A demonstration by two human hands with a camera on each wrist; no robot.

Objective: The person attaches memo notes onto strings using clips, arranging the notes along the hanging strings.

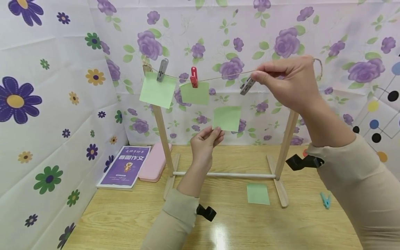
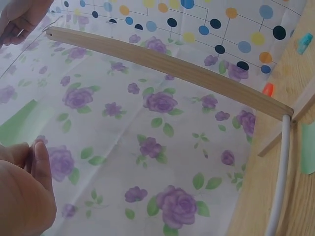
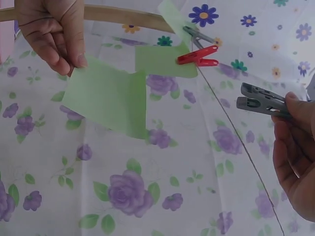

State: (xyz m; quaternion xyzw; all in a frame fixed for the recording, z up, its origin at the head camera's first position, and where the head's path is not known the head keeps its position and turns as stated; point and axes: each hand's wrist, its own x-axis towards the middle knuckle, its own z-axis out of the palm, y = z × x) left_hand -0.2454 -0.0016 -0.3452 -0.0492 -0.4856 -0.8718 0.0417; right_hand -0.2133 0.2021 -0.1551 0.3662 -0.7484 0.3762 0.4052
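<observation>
My left hand (image 1: 204,142) pinches a square green paper note (image 1: 227,118) by its lower edge, holding it up below the string (image 1: 229,75). In my right hand (image 1: 289,80) is a grey clothespin (image 3: 263,101), gripped at its handle end with the jaw end pointing towards the note. Nothing is between its jaws, and it shows beside the string in the right wrist view. On the string's left part, another grey clothespin (image 1: 162,70) holds one green note (image 1: 158,91), and a red clothespin (image 1: 194,77) holds a second green note (image 1: 195,93).
The string spans a wooden frame with a left post (image 1: 163,135), a right post (image 1: 288,142) and a white bottom rod (image 1: 228,175). On the table lie a loose green note (image 1: 258,193), a teal clothespin (image 1: 325,200), a purple book (image 1: 125,166) and a pink case (image 1: 153,166).
</observation>
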